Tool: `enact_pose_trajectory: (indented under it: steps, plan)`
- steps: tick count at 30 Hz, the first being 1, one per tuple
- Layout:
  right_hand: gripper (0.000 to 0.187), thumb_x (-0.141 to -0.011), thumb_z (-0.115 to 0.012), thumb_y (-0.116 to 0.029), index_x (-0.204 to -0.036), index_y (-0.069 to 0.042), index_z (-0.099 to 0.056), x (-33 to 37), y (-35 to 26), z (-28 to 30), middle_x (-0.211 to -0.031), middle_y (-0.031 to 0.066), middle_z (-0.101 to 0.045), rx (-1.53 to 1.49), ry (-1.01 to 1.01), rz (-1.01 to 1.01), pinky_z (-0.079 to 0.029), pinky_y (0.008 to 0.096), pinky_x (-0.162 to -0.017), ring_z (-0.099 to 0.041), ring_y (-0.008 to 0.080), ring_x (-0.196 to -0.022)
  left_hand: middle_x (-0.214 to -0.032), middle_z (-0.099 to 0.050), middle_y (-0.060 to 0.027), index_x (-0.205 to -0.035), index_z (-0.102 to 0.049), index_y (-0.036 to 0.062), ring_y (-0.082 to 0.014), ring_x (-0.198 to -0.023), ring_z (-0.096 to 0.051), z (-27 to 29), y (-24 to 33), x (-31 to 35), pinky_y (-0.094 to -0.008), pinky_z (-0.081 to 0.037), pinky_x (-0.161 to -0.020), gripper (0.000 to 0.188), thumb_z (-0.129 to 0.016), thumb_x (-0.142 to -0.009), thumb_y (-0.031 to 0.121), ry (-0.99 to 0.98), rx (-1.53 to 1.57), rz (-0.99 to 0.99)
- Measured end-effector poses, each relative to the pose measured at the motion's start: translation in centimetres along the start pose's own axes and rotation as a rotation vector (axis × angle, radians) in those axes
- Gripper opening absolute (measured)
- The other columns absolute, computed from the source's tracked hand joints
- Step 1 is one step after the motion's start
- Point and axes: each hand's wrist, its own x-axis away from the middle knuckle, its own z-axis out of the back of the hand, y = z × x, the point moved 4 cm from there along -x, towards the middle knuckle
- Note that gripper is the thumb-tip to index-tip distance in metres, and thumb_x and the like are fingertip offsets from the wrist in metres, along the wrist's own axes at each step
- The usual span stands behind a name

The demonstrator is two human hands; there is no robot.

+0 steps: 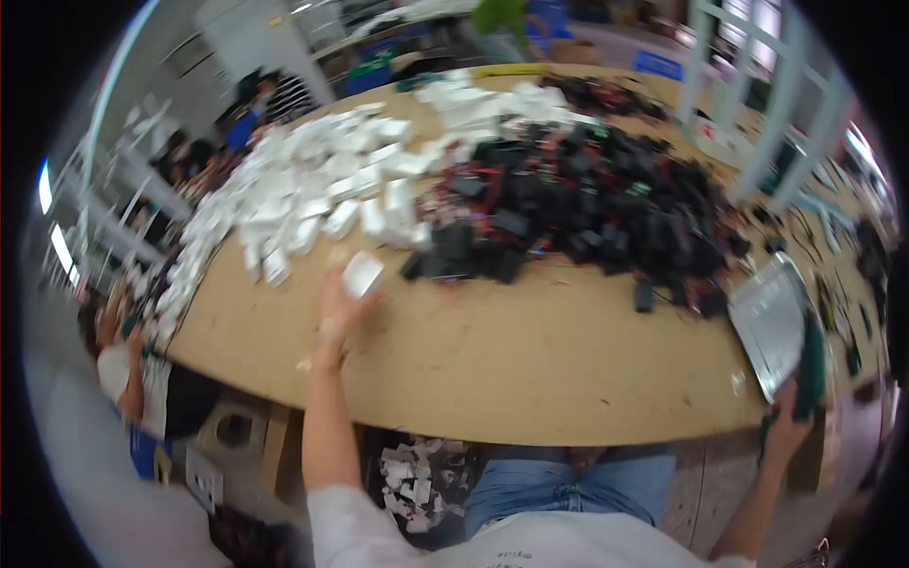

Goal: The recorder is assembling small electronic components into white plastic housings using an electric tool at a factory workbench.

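My left hand (343, 317) reaches over the tabletop, its fingers closed on a small white plastic box-shaped piece (364, 274). Just beyond it spreads a big heap of similar white pieces (322, 175). At the table's right edge my right hand (786, 431) is closed around a long dark green object (810, 369), blurred, whose kind I cannot make out. Beside that object a shallow silvery metal tray (769, 317) lies tilted near the edge. A pile of black box-shaped parts with red wires (578, 199) covers the middle of the table.
Several hand tools (838, 308) lie at the far right of the brown table (530, 369), near a pale metal frame (748, 104). Under the table a bin holds white scraps (417, 483). Other people (123, 369) sit along the left side.
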Motion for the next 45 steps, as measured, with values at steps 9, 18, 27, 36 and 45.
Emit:
enact_pose_trajectory:
  steps: [9,18,27,36,45]
  plan:
    - [0.049,-0.078,-0.073,-0.027,-0.116,-0.003,-0.054,-6.0,0.5,-4.7,-0.118,0.0156,-0.052,1.042,-0.246,0.244,-0.049,0.0436,-0.082,-0.059,0.0411,-0.096,-0.112,-0.059,-0.0158,-0.131,-0.046,0.0029,-0.0314,-0.103,-0.059,-4.5,24.3,10.0,-0.0382,-0.048,-0.089,0.088,-0.089,-0.060,0.031,-0.239,0.281,-0.403]
    - [0.061,-0.073,-0.068,-0.013,-0.130,-0.004,-0.048,-6.2,1.5,-3.3,-0.125,0.0139,-0.049,0.856,-0.504,0.310,-0.047,0.0411,-0.092,-0.055,0.0368,-0.110,-0.103,-0.062,-0.0133,-0.130,-0.049,0.0019,-0.0296,-0.094,-0.058,-8.7,28.6,12.2,-0.0379,-0.047,-0.080,0.097,-0.086,-0.052,0.046,-0.206,-0.006,-0.566]
    - [0.056,-0.076,-0.065,-0.008,-0.130,-0.004,-0.049,-5.8,1.3,-3.2,-0.128,0.0171,-0.050,1.080,-0.386,0.372,-0.044,0.0429,-0.096,-0.054,0.0357,-0.112,-0.098,-0.058,-0.0028,-0.124,-0.053,0.0064,-0.0116,-0.091,-0.059,-9.0,27.5,12.1,-0.0282,-0.051,-0.069,0.041,-0.066,-0.085,0.006,-0.534,1.294,0.258]
    - [0.039,-0.078,-0.067,-0.010,-0.116,-0.004,-0.059,0.0,-5.2,-18.2,-0.118,0.0139,-0.055,0.599,-0.558,0.777,-0.039,0.0406,-0.097,-0.051,0.0323,-0.112,-0.108,-0.055,-0.0068,-0.126,-0.049,0.0084,-0.0151,-0.095,-0.059,-10.2,27.9,11.8,-0.0288,-0.049,-0.082,0.050,-0.059,-0.080,-0.008,-0.400,1.331,-0.075]
    - [0.037,-0.076,-0.062,-0.010,-0.113,-0.008,-0.061,-0.5,-3.6,-20.5,-0.095,0.0060,-0.054,0.793,-0.460,0.822,-0.037,0.0387,-0.082,-0.053,0.0250,-0.096,-0.125,-0.051,-0.0196,-0.125,-0.054,0.0031,-0.0366,-0.112,-0.052,-8.6,27.7,13.1,-0.0385,-0.043,-0.097,0.044,-0.062,-0.082,0.007,-0.485,0.508,-0.545]
